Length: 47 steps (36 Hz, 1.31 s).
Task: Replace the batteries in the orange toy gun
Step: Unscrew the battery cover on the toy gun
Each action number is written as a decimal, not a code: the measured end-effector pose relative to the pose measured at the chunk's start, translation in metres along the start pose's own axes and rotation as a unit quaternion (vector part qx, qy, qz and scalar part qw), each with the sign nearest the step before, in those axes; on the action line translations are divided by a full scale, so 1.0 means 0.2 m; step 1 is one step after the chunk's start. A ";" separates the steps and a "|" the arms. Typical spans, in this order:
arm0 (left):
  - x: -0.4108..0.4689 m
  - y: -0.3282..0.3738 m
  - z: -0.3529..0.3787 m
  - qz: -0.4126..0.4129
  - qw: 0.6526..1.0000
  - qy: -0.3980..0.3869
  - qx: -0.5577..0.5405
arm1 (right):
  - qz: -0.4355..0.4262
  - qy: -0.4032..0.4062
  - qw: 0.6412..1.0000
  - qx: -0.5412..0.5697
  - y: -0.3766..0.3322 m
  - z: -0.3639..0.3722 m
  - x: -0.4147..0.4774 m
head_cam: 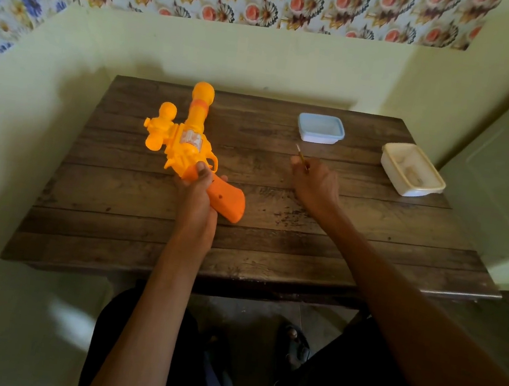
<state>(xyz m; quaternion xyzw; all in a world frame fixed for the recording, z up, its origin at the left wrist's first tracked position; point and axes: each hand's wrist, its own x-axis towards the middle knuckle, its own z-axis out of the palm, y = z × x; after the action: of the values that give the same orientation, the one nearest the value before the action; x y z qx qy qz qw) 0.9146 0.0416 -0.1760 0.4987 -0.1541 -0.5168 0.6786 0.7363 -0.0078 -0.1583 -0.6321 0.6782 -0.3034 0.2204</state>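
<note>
The orange toy gun [189, 138] lies on the dark wooden table [271, 247], barrel pointing away and darker orange grip toward me. My left hand [197, 204] is wrapped around the gun where the grip meets the body. To the right, my right hand [315, 183] rests on the table and holds a thin screwdriver [301, 155], whose tip points up and away. No batteries are visible.
A pale blue plastic box [320, 128] stands at the back of the table. A white plastic box [412, 169] sits near the right edge. The table stands in a corner against pale green walls. My legs and feet show below the front edge.
</note>
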 end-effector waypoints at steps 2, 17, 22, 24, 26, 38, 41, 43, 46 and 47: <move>0.01 -0.01 0.00 0.003 1.000 0.004 0.010 | 0.005 -0.013 1.000 -0.014 -0.02 0.03 0.02; -0.01 0.00 0.00 -0.006 1.000 -0.010 0.009 | 0.040 -0.006 0.997 -0.071 0.07 -0.01 0.01; 0.01 0.00 -0.01 -0.015 1.000 -0.016 -0.007 | 0.078 -0.003 0.994 -0.074 0.19 -0.17 -0.06; 0.02 -0.01 0.00 -0.013 1.000 -0.017 -0.010 | 0.089 0.000 0.993 -0.072 0.22 -0.20 -0.07; 0.02 -0.02 0.00 -0.010 1.000 -0.013 -0.012 | 0.095 -0.004 0.993 -0.067 0.23 -0.21 -0.07; 0.03 -0.04 0.00 -0.014 1.000 -0.007 -0.018 | 0.114 -0.036 0.993 -0.021 0.20 -0.26 -0.08; 0.03 -0.03 0.01 -0.021 1.000 -0.009 -0.019 | 0.063 -0.025 0.997 0.030 0.12 -0.26 -0.14; 0.02 -0.02 0.01 -0.023 0.999 -0.015 -0.017 | 0.028 -0.035 0.996 0.072 0.03 -0.24 -0.19; -0.01 0.00 0.03 -0.036 0.997 -0.036 -0.058 | -0.031 -0.075 0.991 0.110 -0.09 -0.18 -0.26; -0.03 0.01 0.03 -0.046 0.995 -0.047 -0.077 | -0.050 -0.081 0.988 0.119 -0.12 -0.15 -0.28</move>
<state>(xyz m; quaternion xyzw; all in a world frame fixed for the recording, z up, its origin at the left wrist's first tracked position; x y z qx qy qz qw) 0.9093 0.0427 -0.1692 0.4271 -0.1223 -0.5804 0.6824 0.7391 0.0505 -0.1240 -0.6569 0.5850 -0.3402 0.3324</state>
